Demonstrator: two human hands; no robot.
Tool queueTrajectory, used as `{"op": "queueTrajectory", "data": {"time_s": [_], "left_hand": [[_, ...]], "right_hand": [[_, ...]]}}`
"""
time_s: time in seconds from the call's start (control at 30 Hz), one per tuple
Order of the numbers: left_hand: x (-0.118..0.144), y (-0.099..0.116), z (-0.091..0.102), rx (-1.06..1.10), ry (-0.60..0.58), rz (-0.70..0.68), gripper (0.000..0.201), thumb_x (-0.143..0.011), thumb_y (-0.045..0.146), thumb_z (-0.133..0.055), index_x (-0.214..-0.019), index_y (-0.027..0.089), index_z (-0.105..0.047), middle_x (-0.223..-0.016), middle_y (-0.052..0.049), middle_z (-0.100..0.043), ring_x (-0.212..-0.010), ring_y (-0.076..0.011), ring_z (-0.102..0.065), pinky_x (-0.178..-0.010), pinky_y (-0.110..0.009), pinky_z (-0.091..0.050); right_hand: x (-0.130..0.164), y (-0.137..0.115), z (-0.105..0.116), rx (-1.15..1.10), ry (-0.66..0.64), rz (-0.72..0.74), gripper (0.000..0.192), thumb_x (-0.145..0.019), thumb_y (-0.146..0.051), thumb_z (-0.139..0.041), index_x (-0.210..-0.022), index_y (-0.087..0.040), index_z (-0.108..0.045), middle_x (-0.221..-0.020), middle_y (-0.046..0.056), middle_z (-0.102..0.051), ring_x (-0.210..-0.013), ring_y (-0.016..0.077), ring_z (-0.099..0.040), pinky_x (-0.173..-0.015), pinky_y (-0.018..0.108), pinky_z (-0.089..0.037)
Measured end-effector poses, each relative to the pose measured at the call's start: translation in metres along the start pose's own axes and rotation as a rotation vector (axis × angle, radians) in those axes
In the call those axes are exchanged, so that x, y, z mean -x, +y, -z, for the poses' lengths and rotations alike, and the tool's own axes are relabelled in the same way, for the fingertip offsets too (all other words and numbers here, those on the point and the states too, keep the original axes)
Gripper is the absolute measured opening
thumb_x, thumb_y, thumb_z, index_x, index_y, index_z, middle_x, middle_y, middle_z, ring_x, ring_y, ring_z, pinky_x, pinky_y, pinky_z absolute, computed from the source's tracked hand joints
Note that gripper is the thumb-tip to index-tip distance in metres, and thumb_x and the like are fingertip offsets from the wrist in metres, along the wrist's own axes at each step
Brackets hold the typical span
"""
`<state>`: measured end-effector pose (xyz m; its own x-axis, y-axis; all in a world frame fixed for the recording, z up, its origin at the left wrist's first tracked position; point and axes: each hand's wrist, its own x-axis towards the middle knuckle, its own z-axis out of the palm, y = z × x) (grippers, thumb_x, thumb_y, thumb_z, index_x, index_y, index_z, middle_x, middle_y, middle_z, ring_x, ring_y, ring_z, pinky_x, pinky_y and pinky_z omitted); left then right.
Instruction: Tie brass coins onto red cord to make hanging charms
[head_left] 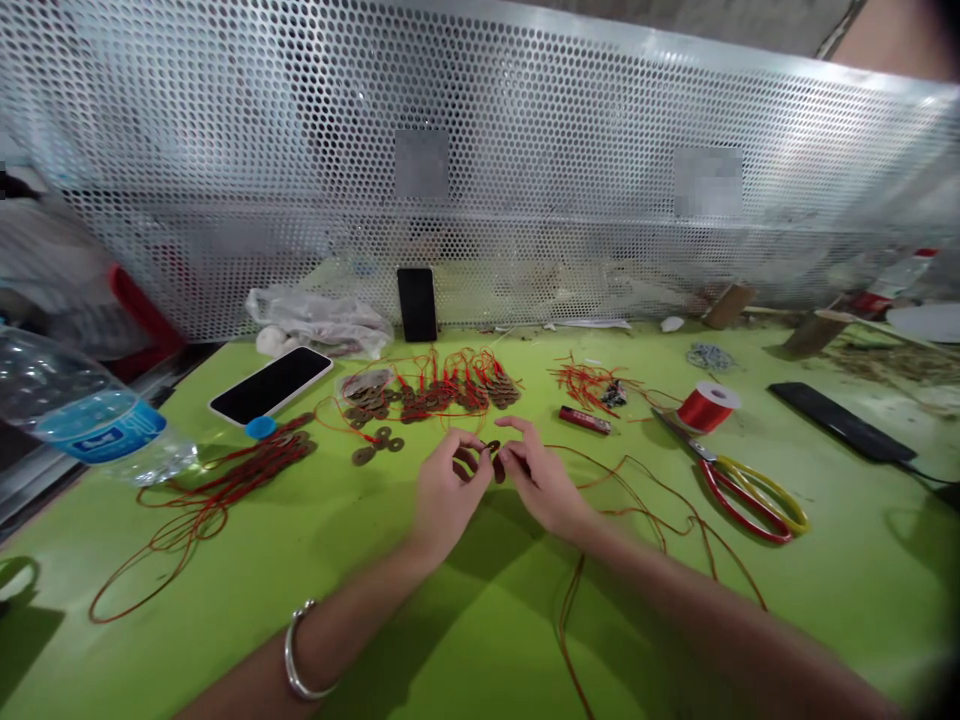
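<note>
In the middle of the table, my left hand (448,490) pinches a small dark round coin (493,446) between thumb and forefinger. My right hand (546,485) meets it there, thumb and fingertips closed at the coin's edge. A second coin seems to hang just below; the fingers partly hide it. Red cord (630,510) lies in loose loops to the right of my hands. Beyond them is a pile of holed coins (450,400) strung with red cord. A few loose coins (364,456) lie to the left of my left hand.
On the right are scissors (750,495), a red thread spool (703,408), a lighter (585,420), cord scraps (585,382) and a black power bank (840,422). On the left are a water bottle (90,420), a phone (271,385) and strung coins (262,460). A perforated metal panel (525,200) closes the back.
</note>
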<state>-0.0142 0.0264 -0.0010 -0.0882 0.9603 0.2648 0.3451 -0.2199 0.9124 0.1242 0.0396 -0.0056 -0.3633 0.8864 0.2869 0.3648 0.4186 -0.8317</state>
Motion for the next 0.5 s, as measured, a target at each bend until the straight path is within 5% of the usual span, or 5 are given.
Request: {"op": "queueTrajectory", "data": {"time_s": [0.2,0.5], "left_hand": [[0.0,0.0,0.0,0.131,-0.034,0.013,0.01,-0.077,0.028,-0.058,-0.078,0.019,-0.058,-0.072,0.0,-0.061,-0.065,-0.0115,-0.058,-0.055,-0.021,-0.045],[-0.01,-0.015,-0.006,0.293,-0.051,0.135,0.021,-0.07,0.035,-0.064,-0.079,0.016,-0.066,-0.073,-0.005,-0.07,-0.062,-0.014,-0.062,-0.051,-0.023,-0.048]], "right_hand": [[-0.001,0.005,0.0,-0.096,0.055,0.007,0.006,-0.091,-0.027,-0.037,-0.091,-0.021,-0.038,-0.068,-0.001,-0.057,-0.062,0.0128,-0.054,-0.06,0.024,-0.042],[-0.004,0.01,0.003,-0.311,-0.06,-0.022,0.009,-0.092,-0.029,-0.036,-0.087,-0.022,-0.036,-0.063,-0.004,-0.051,-0.061,0.0114,-0.051,-0.061,0.025,-0.043]]}}
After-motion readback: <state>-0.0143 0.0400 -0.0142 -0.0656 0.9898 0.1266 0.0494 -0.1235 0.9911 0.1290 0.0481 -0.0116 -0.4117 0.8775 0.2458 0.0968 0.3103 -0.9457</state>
